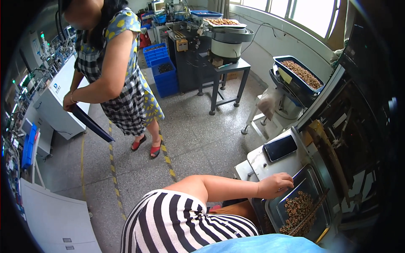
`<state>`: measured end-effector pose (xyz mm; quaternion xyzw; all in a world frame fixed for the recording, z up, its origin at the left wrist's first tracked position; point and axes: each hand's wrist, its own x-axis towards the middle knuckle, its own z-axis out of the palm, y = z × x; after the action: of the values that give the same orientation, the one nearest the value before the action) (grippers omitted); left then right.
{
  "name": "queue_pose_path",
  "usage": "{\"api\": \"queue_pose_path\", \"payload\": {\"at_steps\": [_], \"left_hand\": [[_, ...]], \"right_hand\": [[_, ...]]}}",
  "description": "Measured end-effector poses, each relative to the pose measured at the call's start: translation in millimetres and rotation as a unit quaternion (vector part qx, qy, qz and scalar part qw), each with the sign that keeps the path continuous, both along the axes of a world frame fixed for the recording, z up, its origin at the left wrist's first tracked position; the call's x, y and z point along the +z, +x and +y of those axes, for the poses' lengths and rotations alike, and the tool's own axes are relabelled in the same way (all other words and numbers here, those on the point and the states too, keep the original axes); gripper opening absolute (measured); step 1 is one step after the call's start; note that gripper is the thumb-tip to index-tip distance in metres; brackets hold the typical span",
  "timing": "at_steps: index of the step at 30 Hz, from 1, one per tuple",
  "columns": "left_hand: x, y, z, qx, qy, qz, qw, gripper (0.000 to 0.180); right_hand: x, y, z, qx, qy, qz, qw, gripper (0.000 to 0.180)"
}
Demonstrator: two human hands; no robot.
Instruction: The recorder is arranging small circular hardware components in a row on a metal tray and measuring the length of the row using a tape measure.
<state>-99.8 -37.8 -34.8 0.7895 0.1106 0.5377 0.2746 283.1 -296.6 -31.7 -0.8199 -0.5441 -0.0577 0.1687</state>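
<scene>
My left hand (pixel 275 185) reaches out to the right from a striped sleeve, its fingers curled down over the near-left rim of a grey metal tray (pixel 275 206). Whether something small sits under the fingertips cannot be made out. Inside the tray lie many small brown ring-shaped parts (pixel 298 208), heaped toward one side, with a thin dark strip (pixel 312 213) slanting across them. Just beyond the hand, a black phone (pixel 280 147) rests on a white surface (pixel 258 159). My right hand is out of sight.
Dark machinery (pixel 350 130) rises close on the right. A blue tray of small parts (pixel 301 74) sits on a feeder behind. Another person (pixel 112 71) stands at the left holding a dark flat panel (pixel 93 124). Blue crates (pixel 163 76) stand farther back.
</scene>
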Motion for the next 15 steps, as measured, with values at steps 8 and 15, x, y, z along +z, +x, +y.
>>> {"api": "queue_pose_path", "payload": {"at_steps": [8, 15], "left_hand": [[-3.5, 0.1, 2.3, 0.004, 0.012, 0.008, 1.000, 0.018], [-5.9, 1.7, 3.1, 0.001, 0.024, 0.018, 1.000, 0.018]], "right_hand": [[15.1, -4.8, 15.3, -0.113, 0.006, 0.135, 0.984, 0.028], [16.1, 15.2, 20.7, -0.116, -0.057, 0.078, 0.988, 0.037]]}}
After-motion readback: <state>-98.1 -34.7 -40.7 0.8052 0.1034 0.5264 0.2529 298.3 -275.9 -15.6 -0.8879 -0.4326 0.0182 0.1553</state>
